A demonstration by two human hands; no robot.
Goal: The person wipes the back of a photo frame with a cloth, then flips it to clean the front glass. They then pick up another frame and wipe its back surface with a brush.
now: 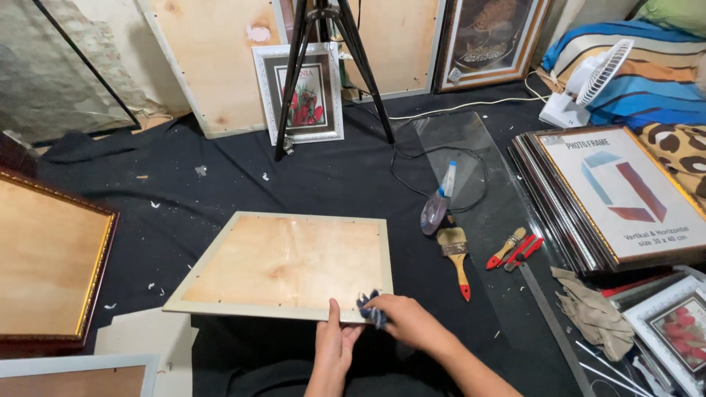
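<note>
A picture frame (287, 262) lies face down on the black cloth, its plywood back up and a pale border around it. My left hand (334, 347) grips the frame's near edge, thumb on top. My right hand (412, 321) is closed on a small dark blue rag (371, 308), pressed against the frame's near right corner.
To the right lie a spray bottle (436, 206), a paintbrush with a red handle (457, 254), red pliers (513, 251), a glass sheet (471, 169) and a stack of frames (618, 198). A tripod (331, 66) stands behind. A gold-edged frame (51, 265) is at left. Grey gloves (592, 309) lie at right.
</note>
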